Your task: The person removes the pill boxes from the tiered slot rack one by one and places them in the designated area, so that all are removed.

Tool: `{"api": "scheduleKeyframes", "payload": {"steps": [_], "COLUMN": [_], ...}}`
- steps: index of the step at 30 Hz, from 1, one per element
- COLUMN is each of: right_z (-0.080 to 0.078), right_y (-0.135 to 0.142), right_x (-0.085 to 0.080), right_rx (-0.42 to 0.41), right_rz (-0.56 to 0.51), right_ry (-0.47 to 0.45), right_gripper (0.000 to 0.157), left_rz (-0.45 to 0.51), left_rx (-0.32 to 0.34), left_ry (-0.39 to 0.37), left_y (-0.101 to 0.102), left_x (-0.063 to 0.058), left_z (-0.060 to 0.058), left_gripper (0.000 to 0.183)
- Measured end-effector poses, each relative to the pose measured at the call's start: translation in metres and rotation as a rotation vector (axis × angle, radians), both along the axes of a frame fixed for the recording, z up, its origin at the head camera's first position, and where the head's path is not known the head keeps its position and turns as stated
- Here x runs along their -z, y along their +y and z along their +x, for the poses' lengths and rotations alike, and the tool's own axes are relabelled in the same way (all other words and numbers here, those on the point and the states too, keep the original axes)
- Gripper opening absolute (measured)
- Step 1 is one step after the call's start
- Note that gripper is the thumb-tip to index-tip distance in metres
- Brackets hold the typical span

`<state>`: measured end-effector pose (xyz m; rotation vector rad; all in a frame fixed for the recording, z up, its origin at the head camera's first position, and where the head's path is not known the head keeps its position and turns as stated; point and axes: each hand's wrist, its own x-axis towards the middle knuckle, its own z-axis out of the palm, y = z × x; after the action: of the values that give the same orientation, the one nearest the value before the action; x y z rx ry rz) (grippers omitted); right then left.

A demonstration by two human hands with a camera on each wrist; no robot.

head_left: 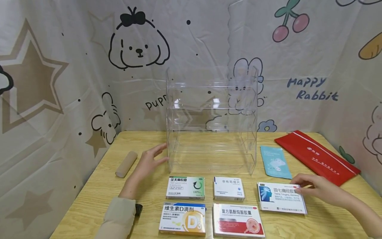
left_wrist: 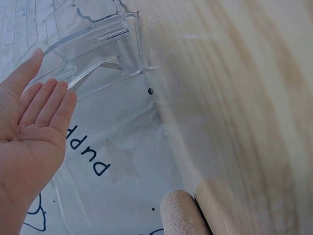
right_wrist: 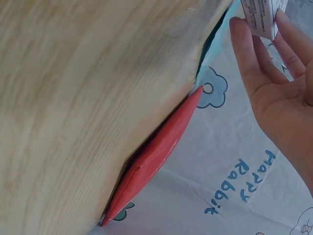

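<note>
My left hand [head_left: 150,161] is at the lower left side of a clear acrylic tiered rack [head_left: 209,166]. Its fingers are extended, fingertips right at the side panel; in the left wrist view the palm [left_wrist: 36,142] faces the camera. On the right, my right hand [head_left: 320,189] pinches the upper right edge of a white medicine box [head_left: 283,205] with a blue head picture. A corner of that box [right_wrist: 261,19] shows between thumb and fingers in the right wrist view.
Two green-and-white and white medicine boxes [head_left: 185,188] lie before the rack, with a yellow vitamin D box [head_left: 182,219] and a red-and-white box [head_left: 238,220] nearer. A teal packet [head_left: 276,162] and red pouch [head_left: 316,156] lie right; a tan cylinder [head_left: 126,164] lies left.
</note>
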<state>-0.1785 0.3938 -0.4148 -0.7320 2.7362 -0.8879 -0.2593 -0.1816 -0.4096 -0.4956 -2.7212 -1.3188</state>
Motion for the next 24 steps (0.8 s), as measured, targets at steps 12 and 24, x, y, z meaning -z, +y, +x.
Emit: {"api": "scheduleKeyframes", "payload": {"steps": [12,24], "right_z": [-0.013,-0.011], "right_y": [0.000,-0.003], "right_x": [0.014,0.015], "right_rx": [-0.083,-0.006], "right_rz": [-0.043,-0.017], "right_ry": [-0.010,-0.006], "right_gripper": [0.016,0.016], "left_rz": [0.011,0.005], "left_rx": [0.006,0.012], "left_ry": [0.020,0.020], "left_y": [-0.002,-0.002], "left_x": [0.001,-0.001], "left_z": [0.002,0.002], "left_gripper": [0.057,0.057]}}
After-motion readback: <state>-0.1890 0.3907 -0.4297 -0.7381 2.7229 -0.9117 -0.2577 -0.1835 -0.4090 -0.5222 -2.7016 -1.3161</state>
